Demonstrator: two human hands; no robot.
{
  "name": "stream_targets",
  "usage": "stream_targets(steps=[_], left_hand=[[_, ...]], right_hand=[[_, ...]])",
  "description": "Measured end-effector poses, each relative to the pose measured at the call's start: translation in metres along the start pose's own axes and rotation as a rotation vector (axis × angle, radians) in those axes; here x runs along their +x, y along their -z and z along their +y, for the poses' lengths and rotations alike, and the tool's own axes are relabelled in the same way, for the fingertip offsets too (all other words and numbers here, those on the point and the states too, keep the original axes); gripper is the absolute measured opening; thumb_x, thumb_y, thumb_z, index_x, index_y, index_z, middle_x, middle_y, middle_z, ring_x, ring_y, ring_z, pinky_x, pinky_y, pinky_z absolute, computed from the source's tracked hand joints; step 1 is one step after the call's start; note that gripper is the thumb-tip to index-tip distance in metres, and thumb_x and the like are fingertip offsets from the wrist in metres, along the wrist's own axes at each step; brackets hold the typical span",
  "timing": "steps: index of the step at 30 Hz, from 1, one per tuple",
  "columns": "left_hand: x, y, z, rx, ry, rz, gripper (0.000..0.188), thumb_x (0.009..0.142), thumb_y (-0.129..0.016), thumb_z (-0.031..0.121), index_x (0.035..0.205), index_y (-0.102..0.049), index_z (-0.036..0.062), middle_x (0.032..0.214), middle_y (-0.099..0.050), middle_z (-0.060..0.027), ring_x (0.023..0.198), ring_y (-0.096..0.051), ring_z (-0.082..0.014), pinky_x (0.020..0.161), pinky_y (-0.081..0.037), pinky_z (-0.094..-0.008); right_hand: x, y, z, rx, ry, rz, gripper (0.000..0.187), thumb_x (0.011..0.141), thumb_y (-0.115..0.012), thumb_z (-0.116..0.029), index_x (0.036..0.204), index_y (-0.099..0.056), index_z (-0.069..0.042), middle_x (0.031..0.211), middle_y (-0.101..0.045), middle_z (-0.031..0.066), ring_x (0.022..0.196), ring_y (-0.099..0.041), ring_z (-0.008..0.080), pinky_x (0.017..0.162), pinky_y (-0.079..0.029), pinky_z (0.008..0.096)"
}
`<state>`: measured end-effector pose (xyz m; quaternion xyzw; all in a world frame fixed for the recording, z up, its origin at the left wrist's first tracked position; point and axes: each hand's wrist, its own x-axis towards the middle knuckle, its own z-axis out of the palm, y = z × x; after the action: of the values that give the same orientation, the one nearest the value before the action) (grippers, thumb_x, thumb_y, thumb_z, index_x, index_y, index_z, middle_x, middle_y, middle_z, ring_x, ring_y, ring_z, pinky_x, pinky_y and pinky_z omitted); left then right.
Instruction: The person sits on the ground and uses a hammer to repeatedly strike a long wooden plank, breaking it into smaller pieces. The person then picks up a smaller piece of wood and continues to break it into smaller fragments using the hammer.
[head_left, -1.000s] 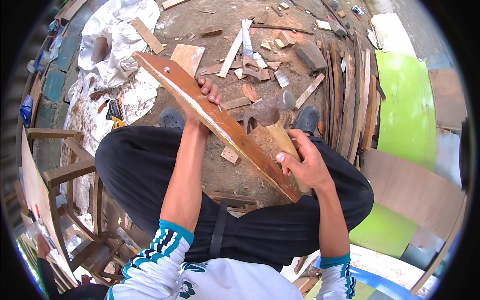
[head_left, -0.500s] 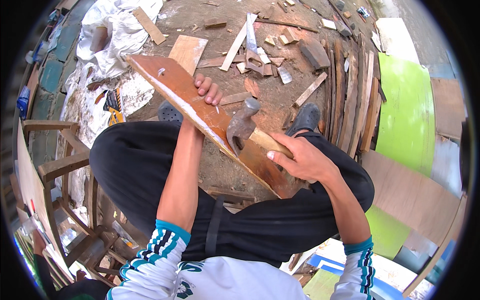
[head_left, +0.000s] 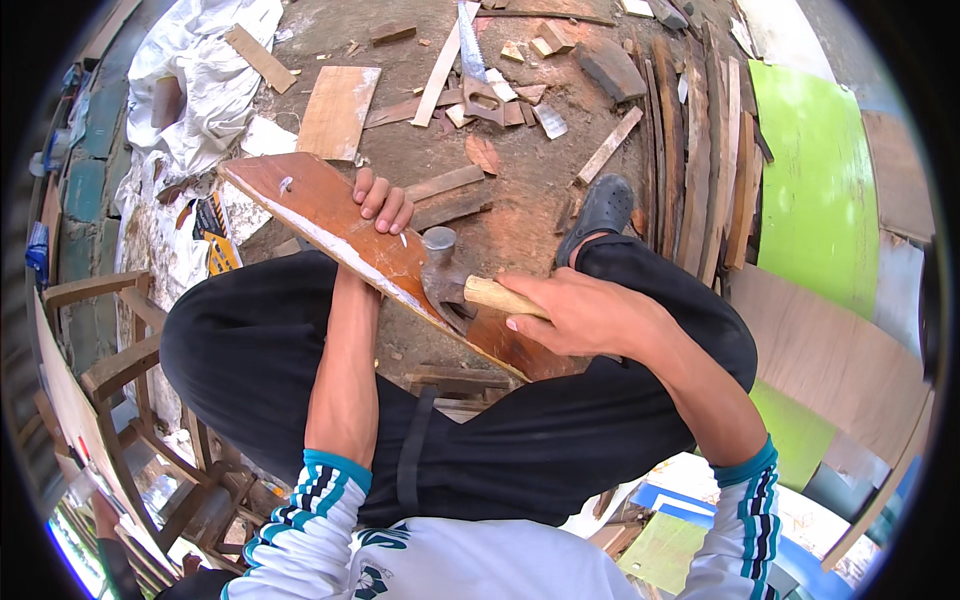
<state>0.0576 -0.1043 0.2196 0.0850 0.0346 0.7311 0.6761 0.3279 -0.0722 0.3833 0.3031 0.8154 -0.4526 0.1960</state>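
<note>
A reddish-brown wooden board [head_left: 310, 205] with a whitish edge lies slanted across my lap, its upper end to the left. My left hand [head_left: 383, 203] grips its far edge, fingers curled over the top face and thumb hidden behind. In my right hand [head_left: 575, 312] is a claw hammer [head_left: 452, 283], held by its pale wooden handle. The hammer's head is over the board's middle, claw pointing down at the near edge. Whether the claw touches the wood I cannot tell. Small bent nails or bits stick up from the board near my left fingers and at its upper end.
A handsaw [head_left: 480, 85] lies on the dirt ahead among wood scraps. Long planks [head_left: 690, 160] are stacked at the right beside a lime-green panel [head_left: 812, 180]. A wooden chair frame [head_left: 115, 370] stands at my left. White sheeting [head_left: 200, 80] is heaped at the far left.
The board has shifted left and slightly toward me with my left hand. My right hand has moved the hammer left and lower, its head turning more upright against the board.
</note>
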Motion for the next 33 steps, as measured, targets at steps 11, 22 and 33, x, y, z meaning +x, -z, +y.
stream_targets(steps=[11,22,33], left_hand=[[0.011,0.002,-0.002,-0.096,0.036,-0.068,0.026,0.103,-0.045,0.025,0.080,-0.046,0.0131,0.065,-0.045,0.0017,0.059,-0.048,-0.0148,0.060,-0.044,-0.0299],[0.038,0.000,-0.016,-0.087,0.067,-0.209,0.021,0.103,-0.050,0.030,0.105,-0.056,0.0104,0.081,-0.054,-0.0016,0.079,-0.055,-0.0190,0.076,-0.047,-0.0354],[0.029,-0.030,-0.011,0.128,-0.032,0.388,0.037,0.103,-0.050,0.039,0.126,-0.056,0.0101,0.101,-0.065,-0.0058,0.087,-0.067,-0.0240,0.074,-0.060,-0.0412]], right_hand=[[0.009,0.027,0.011,-0.244,-0.057,-0.434,0.031,0.096,-0.062,-0.029,0.117,-0.060,-0.006,0.088,-0.070,0.0230,0.088,-0.067,0.0426,0.080,-0.051,0.0513],[-0.041,0.022,0.000,0.103,-0.374,0.193,0.044,0.091,-0.068,-0.023,0.129,-0.058,-0.003,0.085,-0.069,0.0228,0.078,-0.069,0.0384,0.073,-0.051,0.0456],[-0.004,0.040,-0.050,0.898,-0.075,0.480,0.049,0.098,-0.061,-0.016,0.142,-0.046,0.000,0.076,-0.056,0.0007,0.049,-0.050,0.0065,0.043,-0.042,0.0240]])
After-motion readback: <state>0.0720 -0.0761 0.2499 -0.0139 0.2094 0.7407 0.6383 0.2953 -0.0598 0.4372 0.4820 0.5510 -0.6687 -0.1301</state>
